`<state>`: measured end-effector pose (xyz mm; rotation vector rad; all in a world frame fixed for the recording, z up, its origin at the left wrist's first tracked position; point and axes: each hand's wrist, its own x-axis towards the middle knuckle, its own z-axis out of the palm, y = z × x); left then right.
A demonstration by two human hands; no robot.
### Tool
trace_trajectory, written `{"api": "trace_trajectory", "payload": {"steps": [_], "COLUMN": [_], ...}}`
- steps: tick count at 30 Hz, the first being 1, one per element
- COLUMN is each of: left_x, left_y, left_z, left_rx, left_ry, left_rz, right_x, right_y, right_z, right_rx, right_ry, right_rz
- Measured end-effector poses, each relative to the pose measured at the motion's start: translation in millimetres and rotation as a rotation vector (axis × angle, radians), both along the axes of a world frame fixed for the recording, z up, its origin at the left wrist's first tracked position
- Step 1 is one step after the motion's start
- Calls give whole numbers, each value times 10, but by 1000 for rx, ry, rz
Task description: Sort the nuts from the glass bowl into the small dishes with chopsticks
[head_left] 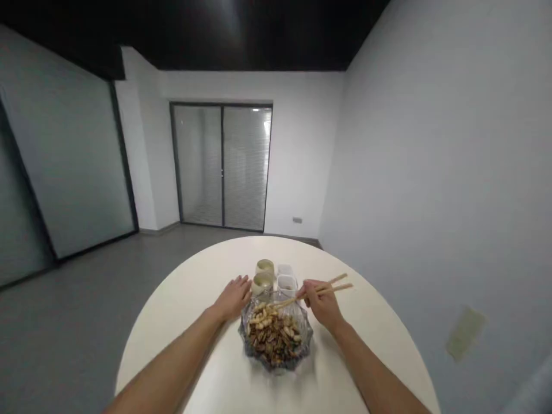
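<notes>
Chopsticks in the right hand, long axis slanting across the view from upper right to lower left, back ends sticking out past the knuckles toward the right-hand wall, front ends angled down over a glass bowl. Tips lost among a heap of pale and brown food pieces, with no telling whether they pinch anything. Right thumb and fingers curled, pinching the pair, palm hidden. Left hand spread, fingers apart, just beside the bowl's far left rim, palm out of sight. Bowl near the middle of a round white table, its far rim partly behind both hands. Just beyond it, two pale cups, one partly hiding the other, and two small clear tubs, also one behind the other, between them and the bowl nothing in the way. Contents of cups and tubs too small to make out. Farther off, a grey floor and a glazed double door with blinds, a plain pale wall along the right.
</notes>
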<state>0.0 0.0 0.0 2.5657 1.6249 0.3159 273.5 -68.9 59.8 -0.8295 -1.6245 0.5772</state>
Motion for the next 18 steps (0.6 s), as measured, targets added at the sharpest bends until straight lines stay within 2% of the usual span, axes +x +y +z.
{"api": "trace_trajectory", "payload": {"steps": [11, 18], "left_x": [-23, -38], "left_y": [26, 45], "left_z": [-57, -83], "left_rx": [-4, 2], "left_ry": [-45, -34], "left_rz": [15, 15], "right_x": [-42, 28], "right_y": [-7, 3], "right_z": [-9, 32], "right_rx": [-46, 28], "right_ry": [-3, 69], "right_rz": [-44, -128]}}
